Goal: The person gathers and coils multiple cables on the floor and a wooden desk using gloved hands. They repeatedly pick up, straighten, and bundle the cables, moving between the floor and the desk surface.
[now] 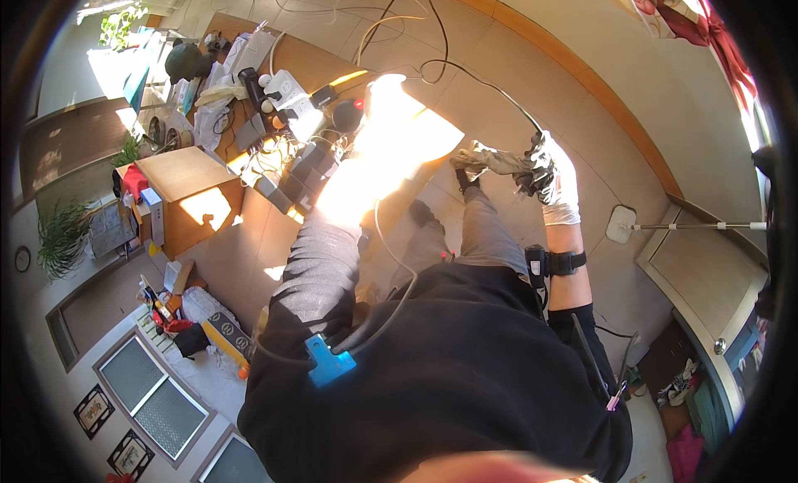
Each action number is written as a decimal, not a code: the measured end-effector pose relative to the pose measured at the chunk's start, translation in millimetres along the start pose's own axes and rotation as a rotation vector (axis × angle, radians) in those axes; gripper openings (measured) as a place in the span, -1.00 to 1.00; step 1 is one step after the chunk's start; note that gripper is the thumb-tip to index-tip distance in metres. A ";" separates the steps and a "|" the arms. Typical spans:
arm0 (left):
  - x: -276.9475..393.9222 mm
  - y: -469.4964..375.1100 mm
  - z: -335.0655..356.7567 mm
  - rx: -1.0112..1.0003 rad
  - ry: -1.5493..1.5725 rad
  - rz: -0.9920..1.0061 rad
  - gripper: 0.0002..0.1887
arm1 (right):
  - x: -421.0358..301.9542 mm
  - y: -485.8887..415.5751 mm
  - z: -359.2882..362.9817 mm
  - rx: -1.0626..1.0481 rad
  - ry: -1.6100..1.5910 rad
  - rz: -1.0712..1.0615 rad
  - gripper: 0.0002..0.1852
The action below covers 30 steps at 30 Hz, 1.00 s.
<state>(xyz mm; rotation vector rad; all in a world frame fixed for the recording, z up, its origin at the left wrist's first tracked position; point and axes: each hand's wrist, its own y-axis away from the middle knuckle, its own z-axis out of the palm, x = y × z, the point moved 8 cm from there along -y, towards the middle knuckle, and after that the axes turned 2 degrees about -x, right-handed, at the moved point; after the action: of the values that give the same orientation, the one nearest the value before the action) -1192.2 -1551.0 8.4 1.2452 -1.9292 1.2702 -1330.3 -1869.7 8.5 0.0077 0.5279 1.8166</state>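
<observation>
My right hand [548, 174], in a whitish glove, is closed around a dark cable [499, 84] and bunched, soiled cloth or gloves [499, 162] that hang out to its left. The cable runs from this hand up across the floor. A black band with a small device circles my right forearm. Strong sunlight washes out my left hand [389, 109], so its fingers and anything in them cannot be made out. It is at the right edge of a cluttered wooden table, near a white power strip [287, 96] and a black round object [347, 115].
Black boxes [305, 171], cables and plugs crowd the table. A cardboard box [187, 190] stands at the left. Cables trail over the tiled floor [486, 53]. On the right, a flat mop [622, 224] lies by a door [704, 265]. A thin cable crosses my front at a blue clip [329, 361].
</observation>
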 end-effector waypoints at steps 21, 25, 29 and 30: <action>-43.0 -12.4 -48.2 -0.180 -0.582 0.006 -0.70 | 15.3 -43.9 30.2 0.177 0.457 0.058 -0.80; -23.5 -48.3 -76.8 -0.016 -0.490 -0.308 -0.79 | 14.2 -47.8 21.2 0.209 0.478 0.017 -0.80; 4.5 -73.2 -82.6 -0.028 -0.378 -0.350 -0.77 | 10.5 -57.1 40.6 0.204 0.632 -0.070 -0.81; 10.9 -77.6 -79.8 -0.039 -0.368 -0.375 -0.77 | 8.6 -58.7 51.2 0.179 0.694 -0.081 -0.81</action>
<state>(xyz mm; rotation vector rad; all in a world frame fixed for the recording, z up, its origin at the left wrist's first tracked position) -1133.1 -1494.7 84.8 1.8173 -1.8227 0.8526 -1265.8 -1831.5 31.3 -0.5294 1.1568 1.6598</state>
